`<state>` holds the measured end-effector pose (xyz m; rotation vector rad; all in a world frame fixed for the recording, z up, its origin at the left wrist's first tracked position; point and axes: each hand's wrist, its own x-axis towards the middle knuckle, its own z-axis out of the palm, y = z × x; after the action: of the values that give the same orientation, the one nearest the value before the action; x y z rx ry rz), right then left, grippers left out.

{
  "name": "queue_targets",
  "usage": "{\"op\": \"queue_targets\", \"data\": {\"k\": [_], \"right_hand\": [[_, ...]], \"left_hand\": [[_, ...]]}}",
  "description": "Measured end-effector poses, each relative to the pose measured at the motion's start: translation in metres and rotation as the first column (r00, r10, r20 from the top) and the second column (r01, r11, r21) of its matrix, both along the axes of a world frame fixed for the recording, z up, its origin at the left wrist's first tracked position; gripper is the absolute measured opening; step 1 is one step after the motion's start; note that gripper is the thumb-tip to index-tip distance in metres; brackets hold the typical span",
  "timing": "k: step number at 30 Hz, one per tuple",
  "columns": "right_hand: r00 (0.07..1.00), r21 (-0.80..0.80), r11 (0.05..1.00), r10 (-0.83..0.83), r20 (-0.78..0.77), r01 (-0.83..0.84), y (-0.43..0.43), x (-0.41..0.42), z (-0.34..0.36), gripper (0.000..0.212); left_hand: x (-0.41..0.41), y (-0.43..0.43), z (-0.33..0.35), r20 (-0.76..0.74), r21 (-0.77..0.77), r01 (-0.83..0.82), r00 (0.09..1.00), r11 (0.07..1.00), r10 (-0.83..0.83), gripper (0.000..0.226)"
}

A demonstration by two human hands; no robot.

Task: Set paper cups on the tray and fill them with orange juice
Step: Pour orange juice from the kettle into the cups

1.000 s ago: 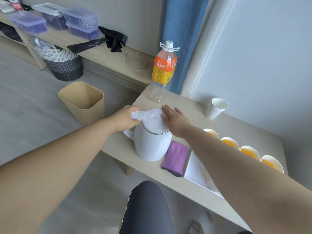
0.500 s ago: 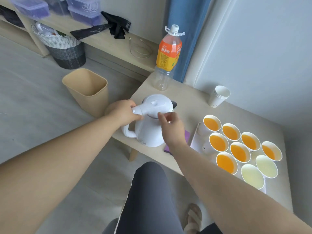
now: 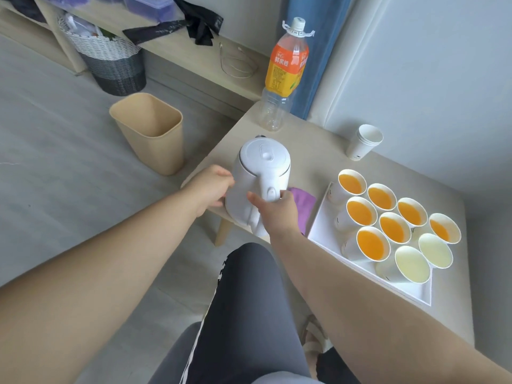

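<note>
The head view looks down on a low table with a white kettle at its near-left corner, close to both edges. The right hand grips the kettle's handle, thumb on one side and fingers wrapped round the other. The left hand cups the kettle's left wall with bent fingers, out past the table's left edge. A purple cloth lies just right of the kettle, between it and the white tray. Nine cups stand packed together on the tray: seven hold orange juice, and the two nearest the tray's front edge look pale inside. The tray's front edge runs close to the table's near edge. The bottle stands upright at the far-left corner, its lower part clear. A stack of spare cups sits near the wall. Bare tabletop lies open between kettle, bottle and stack. A beige bin stands on the floor, apart from the table's left edge.
</note>
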<state>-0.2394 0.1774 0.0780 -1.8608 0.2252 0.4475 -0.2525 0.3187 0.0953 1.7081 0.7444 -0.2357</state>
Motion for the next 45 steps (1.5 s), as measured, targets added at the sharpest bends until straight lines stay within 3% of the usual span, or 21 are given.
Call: {"op": "queue_targets", "data": {"k": [3,5,12,20,28,32,34,39,45], "right_hand": [[0.991,-0.031,0.994,-0.105,0.082,0.108,-0.011,-0.001,-0.006,0.047],[0.983,-0.041,0.989,-0.132,0.129,0.139,-0.015,-0.002,-0.007,0.039],[0.984,-0.016,0.996,-0.084,0.16,0.088,-0.023,-0.001,-0.007,0.025],[0.978,0.03,0.998,-0.058,0.201,0.053,-0.04,-0.003,0.013,0.019],[0.924,0.01,0.994,-0.105,0.368,0.109,-0.083,-0.022,0.068,0.022],[0.892,-0.001,0.988,-0.141,0.429,0.157,-0.119,-0.035,0.102,0.037],[0.873,-0.02,0.984,-0.15,0.465,0.179,-0.143,-0.041,0.119,0.035],[0.818,-0.06,0.963,-0.19,0.543,0.264,-0.218,-0.056,0.155,0.04],[0.787,-0.087,0.933,-0.243,0.568,0.35,-0.293,-0.068,0.183,0.045]], "left_hand": [[0.018,-0.005,-0.006,0.05,-0.006,-0.071,0.996,0.997,0.072,0.063],[0.03,-0.009,-0.008,0.077,-0.057,-0.077,0.994,0.995,0.081,0.07],[0.043,-0.027,-0.014,0.112,-0.174,-0.026,0.993,0.984,0.046,0.047],[0.036,-0.037,0.014,0.124,-0.036,-0.012,0.992,0.999,0.016,0.045],[0.014,-0.073,0.068,0.13,0.033,0.053,0.99,0.998,-0.057,0.053],[0.005,-0.106,0.099,0.145,0.052,0.121,0.981,0.991,-0.127,0.057],[0.001,-0.128,0.116,0.154,0.084,0.156,0.974,0.984,-0.168,0.053],[-0.004,-0.196,0.154,0.134,0.216,0.324,0.925,0.921,-0.357,0.074],[-0.008,-0.266,0.174,0.14,0.156,0.487,0.85,0.859,-0.507,0.068]]}}
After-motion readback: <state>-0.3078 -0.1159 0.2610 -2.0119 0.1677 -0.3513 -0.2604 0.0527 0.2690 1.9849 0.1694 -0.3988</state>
